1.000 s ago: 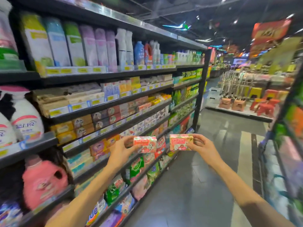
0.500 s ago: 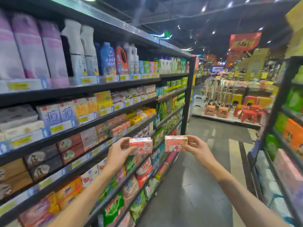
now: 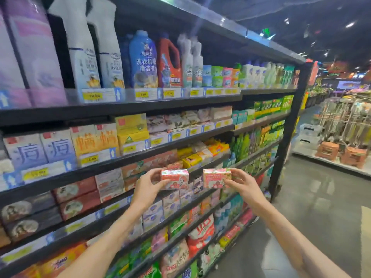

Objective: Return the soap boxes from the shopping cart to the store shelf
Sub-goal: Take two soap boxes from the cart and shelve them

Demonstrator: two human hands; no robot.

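Observation:
Two pink soap boxes are held up in front of the store shelf [image 3: 112, 167]. My left hand [image 3: 147, 187] grips the left soap box [image 3: 175, 179] by its left end. My right hand [image 3: 246, 185] grips the right soap box [image 3: 216, 178] by its right end. Both boxes hover level with the third shelf row, close to a stack of similar pink and red soap boxes [image 3: 156, 162]. The shopping cart is out of view.
The tall black shelf unit runs along my left, with detergent bottles [image 3: 143, 61] on top, soap boxes in the middle and bagged powder [image 3: 200, 235] below. Its end post [image 3: 285, 133] stands ahead. The grey aisle floor [image 3: 313, 217] lies to my right, with a display of small stools [image 3: 341, 153] beyond.
The view has moved forward along the shelf and closer to it. Both hands keep holding their boxes side by side, now nearer the soap rows.

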